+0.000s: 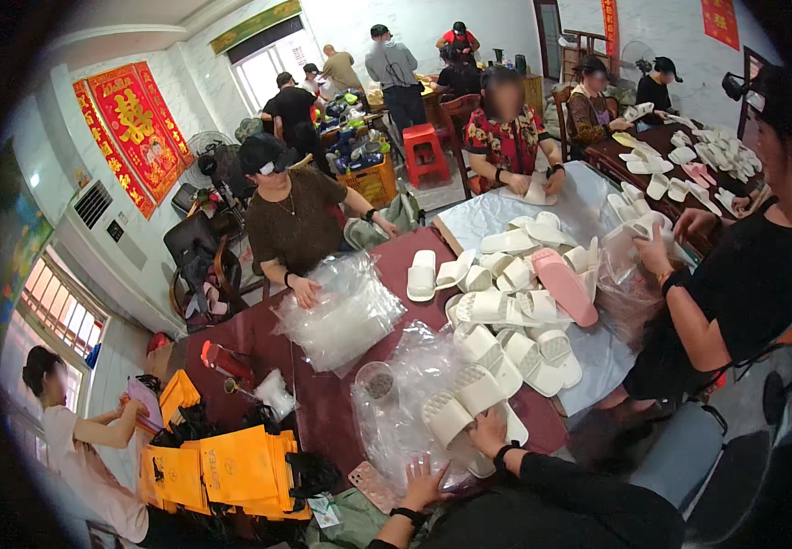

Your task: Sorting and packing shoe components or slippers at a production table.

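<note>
The right hand [487, 430] gripped a ribbed white foam slipper [462, 403], one of a pair, fingers curled on its near edge. The left hand [425, 482] lay spread flat on a crinkled clear plastic bag [405, 393] just left. Both sat at the maroon table [323, 403] near edge; more slippers [515, 311] crowded the far right.

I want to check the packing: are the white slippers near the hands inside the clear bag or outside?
Cannot tell: the slippers lie against the crinkled bag, beside the right hand.
</note>
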The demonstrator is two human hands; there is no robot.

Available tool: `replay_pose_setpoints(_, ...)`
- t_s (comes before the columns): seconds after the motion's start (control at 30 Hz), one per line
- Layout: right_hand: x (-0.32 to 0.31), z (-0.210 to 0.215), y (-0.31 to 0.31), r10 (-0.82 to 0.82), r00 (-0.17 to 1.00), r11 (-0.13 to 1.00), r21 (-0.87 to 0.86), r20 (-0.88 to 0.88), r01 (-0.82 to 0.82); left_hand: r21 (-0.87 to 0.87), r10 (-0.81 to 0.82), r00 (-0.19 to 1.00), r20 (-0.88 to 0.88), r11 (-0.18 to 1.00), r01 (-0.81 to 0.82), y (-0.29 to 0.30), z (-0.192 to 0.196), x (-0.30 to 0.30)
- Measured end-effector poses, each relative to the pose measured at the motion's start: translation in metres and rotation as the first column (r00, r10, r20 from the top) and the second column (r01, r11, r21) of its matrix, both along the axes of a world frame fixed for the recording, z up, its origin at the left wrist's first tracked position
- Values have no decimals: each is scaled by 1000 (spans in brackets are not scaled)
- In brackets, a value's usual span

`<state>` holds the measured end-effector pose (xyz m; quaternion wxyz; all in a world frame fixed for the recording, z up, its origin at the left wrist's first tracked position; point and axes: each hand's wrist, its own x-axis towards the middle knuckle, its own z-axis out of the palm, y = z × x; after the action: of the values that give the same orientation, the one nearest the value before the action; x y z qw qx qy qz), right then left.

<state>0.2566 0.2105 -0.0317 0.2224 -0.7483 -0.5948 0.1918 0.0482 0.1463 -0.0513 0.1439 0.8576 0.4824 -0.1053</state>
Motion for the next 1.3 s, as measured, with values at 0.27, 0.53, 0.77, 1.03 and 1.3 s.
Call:
replay_pose_setpoints(0.27, -9, -46, 30, -207, 978, 978, -7, -25, 207, 41, -3, 996, -89, 999, 6, 3, -16, 0)
replay_pose_setpoints(0.53, 55, 30, 19, 77, 536, 990, -2, -841, -144, 175, -53, 992, -115, 982, 72, -3, -21, -12)
replay_pose_setpoints(0.77, 113, 54, -8, 154, 415, 664, -217, -896, -716, -22, -93, 994, 62, 995, 95, 20, -2, -10)
replay_pose_setpoints(1.03, 67, 103, -28, 128, 271, 343, -213, -954, -915, -337, 554, 702, 448, 832, -441, 60, 24, -6)
replay_pose_setpoints(1.3, 62, 79, -20, 78, 156, 365, -117, -985, -924, -660, 716, 326, 618, 697, -281, 54, 63, -13)
